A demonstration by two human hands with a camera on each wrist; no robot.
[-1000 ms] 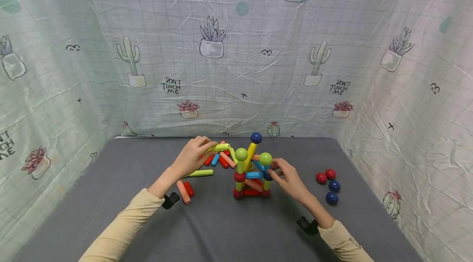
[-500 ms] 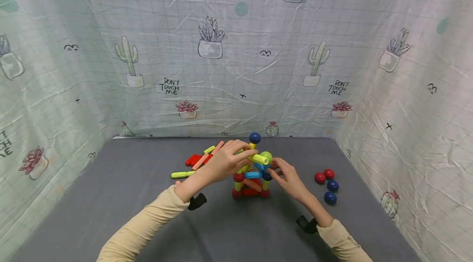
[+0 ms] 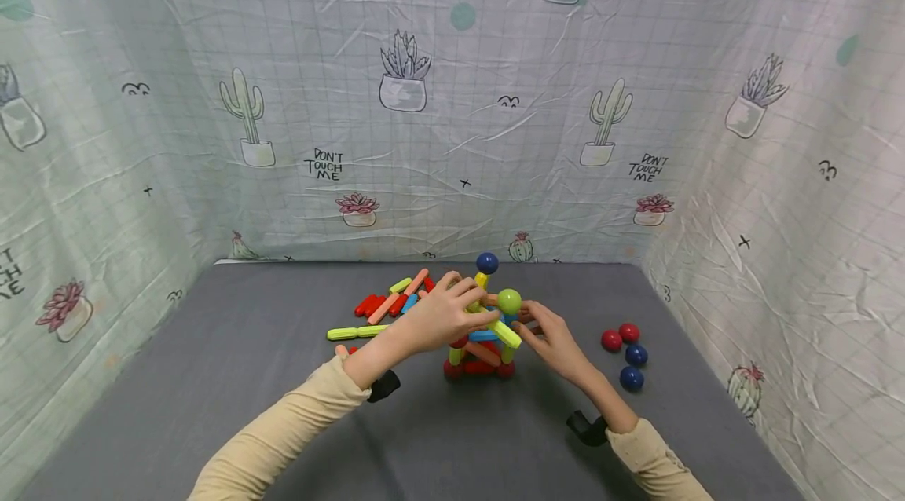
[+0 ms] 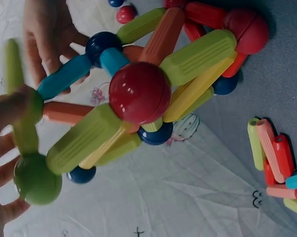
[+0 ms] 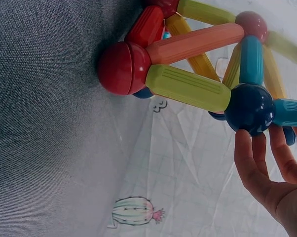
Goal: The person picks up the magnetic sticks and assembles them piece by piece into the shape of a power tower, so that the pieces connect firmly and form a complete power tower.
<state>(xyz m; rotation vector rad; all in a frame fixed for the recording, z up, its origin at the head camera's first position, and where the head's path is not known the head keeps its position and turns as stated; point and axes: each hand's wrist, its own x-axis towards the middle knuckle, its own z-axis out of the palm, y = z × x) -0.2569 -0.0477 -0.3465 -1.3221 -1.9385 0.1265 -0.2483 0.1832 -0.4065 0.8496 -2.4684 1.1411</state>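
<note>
My left hand [image 3: 445,316] pinches a yellow-green rod [image 3: 507,334] between thumb and fingers at the top of a structure of magnetic rods and balls. In the left wrist view the rod lies across the upper end, close to a green ball [image 4: 37,180], partly covered by the thumb [image 4: 10,108]. With its fingertips at a dark blue ball [image 5: 249,108] and the upright blue rod [image 5: 289,112] above it, my right hand [image 3: 558,340] holds the structure's right side. Another green ball [image 3: 509,301] tops that side; red balls [image 3: 452,368] form the base.
Loose red, salmon, blue and yellow-green rods [image 3: 384,309] lie on the grey table [image 3: 452,446] at the left. Two red balls [image 3: 611,340] and two dark blue balls [image 3: 632,378] sit at the right. A printed curtain [image 3: 463,132] stands behind the table.
The left hand has carried the yellow-green rod rightward from the loose rods to the structure's top, and the rod has tilted downward at its right end. The right hand has stayed put.
</note>
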